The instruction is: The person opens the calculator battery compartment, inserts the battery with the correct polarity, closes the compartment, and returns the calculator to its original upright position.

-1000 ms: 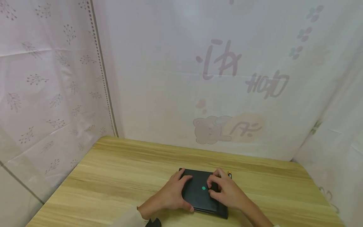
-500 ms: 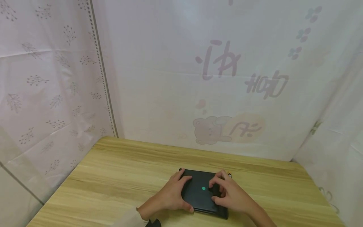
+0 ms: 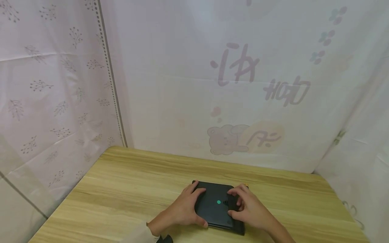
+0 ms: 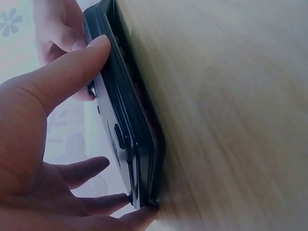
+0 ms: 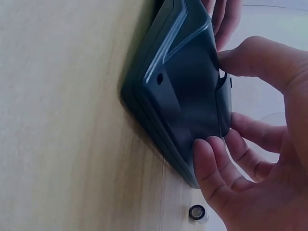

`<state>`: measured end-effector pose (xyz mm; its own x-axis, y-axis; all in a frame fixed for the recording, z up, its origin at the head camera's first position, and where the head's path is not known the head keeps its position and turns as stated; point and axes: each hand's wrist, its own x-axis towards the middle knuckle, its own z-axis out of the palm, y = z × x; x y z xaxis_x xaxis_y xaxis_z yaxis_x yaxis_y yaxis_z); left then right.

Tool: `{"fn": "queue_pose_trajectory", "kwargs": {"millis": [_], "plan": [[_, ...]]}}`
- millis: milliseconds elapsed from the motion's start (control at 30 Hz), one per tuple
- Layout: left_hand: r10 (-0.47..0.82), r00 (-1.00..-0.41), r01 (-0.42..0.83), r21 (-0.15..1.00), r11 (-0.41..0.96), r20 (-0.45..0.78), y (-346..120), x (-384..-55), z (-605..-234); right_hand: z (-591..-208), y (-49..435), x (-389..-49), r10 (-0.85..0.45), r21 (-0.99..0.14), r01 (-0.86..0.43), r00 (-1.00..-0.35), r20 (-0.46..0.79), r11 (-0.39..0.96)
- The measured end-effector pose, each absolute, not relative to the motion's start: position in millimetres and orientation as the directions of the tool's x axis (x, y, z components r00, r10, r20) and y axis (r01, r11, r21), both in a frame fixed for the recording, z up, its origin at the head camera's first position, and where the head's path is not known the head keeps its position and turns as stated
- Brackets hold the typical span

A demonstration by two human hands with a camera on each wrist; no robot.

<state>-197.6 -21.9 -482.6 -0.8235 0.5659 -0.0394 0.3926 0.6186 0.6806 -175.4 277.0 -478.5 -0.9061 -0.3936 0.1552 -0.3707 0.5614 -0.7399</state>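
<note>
A black desk calculator (image 3: 212, 206) lies face down on the wooden table, with a round green sticker (image 3: 218, 202) on its back. My left hand (image 3: 186, 206) grips its left side, thumb on the near edge and fingertips at the far edge. My right hand (image 3: 247, 206) is at the right part of the back. Between its thumb and fingers it pinches a small black battery cover (image 5: 223, 108), whose notched edge stands up from the casing in the right wrist view. A dark latch slot (image 3: 226, 203) shows beside the fingers.
A battery (image 5: 197, 212) lies on the table just past the calculator's far right corner, mostly behind the right hand in the head view. Pale printed curtains (image 3: 170, 101) surround the wooden table (image 3: 136, 182). A black strap (image 3: 165, 239) shows near the left wrist.
My right hand has shifted slightly right, drawing the battery cover away from the green sticker and uncovering the latch slot. My left hand keeps its grip on the calculator.
</note>
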Motion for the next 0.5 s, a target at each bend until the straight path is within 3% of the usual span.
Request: {"fn": "queue_pose_trajectory", "kwargs": {"millis": [500], "plan": [[0.554,-0.832,0.375,0.716,0.589,-0.021,-22.4,-195.2,-483.2,-479.9,281.1,-175.1,-0.342,-0.75,-0.304,-0.933,0.11,0.587]]}}
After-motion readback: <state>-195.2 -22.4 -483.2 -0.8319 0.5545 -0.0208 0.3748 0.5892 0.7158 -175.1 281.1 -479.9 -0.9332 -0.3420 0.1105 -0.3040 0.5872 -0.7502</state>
